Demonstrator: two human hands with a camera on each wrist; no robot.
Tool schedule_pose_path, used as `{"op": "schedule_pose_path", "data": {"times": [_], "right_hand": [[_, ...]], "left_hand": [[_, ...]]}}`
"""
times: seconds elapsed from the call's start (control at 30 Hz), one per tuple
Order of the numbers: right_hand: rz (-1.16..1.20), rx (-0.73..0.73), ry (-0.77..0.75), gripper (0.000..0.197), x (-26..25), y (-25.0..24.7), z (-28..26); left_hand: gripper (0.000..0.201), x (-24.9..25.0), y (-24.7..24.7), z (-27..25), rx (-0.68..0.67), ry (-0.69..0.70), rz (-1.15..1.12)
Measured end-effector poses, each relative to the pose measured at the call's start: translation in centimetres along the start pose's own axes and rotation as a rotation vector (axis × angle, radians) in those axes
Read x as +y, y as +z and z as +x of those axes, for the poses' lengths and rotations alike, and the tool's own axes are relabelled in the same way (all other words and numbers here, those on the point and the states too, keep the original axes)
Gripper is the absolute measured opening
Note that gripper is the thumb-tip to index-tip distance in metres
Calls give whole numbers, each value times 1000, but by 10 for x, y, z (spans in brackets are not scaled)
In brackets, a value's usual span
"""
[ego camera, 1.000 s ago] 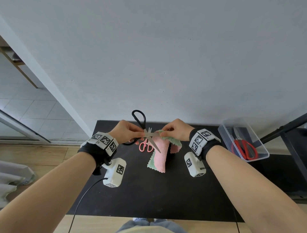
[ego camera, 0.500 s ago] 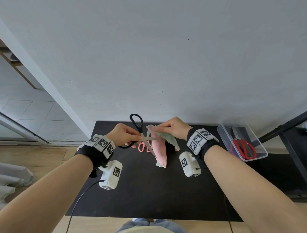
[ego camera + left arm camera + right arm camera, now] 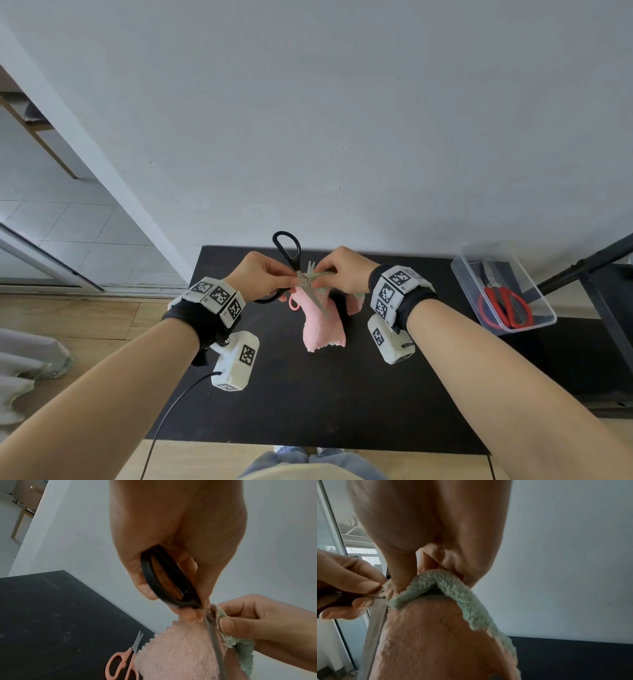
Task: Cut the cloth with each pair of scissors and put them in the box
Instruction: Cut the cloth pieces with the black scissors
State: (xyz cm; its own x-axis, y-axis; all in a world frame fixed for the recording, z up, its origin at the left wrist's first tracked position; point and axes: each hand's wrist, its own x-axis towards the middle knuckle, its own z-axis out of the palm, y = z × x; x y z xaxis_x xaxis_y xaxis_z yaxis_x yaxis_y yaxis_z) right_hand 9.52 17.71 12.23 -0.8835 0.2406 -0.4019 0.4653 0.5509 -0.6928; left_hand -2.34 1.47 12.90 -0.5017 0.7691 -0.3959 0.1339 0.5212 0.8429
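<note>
My left hand grips the black-handled scissors near their pivot, one loop sticking up, the other low by the palm. The blades stand apart, one lying down across the pink-and-green cloth. My right hand pinches the cloth's top edge, and the cloth hangs down above the black table. Small pink scissors lie on the table behind the cloth. The clear plastic box at the right holds red scissors.
A grey wall rises right behind the table. A black metal stand is beside the box at the right. A cable trails off the table's front left edge. Wooden floor lies to the left.
Both hands have come closer together and the cloth has swung to hang straighter. The scissors' upper loop has tilted upright and the blades now sit deeper against the cloth's top edge.
</note>
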Motion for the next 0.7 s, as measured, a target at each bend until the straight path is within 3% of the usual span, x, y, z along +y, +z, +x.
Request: {"op": "schedule_pose_path", "data": {"times": [0.4, 0.7], "right_hand": [[-2, 21, 4, 14, 14, 3, 0], [-18, 92, 98, 14, 30, 4, 4]], "left_hand": [[11, -9, -8, 1, 7, -24, 28], [6, -22, -28, -1, 62, -50, 26]]}}
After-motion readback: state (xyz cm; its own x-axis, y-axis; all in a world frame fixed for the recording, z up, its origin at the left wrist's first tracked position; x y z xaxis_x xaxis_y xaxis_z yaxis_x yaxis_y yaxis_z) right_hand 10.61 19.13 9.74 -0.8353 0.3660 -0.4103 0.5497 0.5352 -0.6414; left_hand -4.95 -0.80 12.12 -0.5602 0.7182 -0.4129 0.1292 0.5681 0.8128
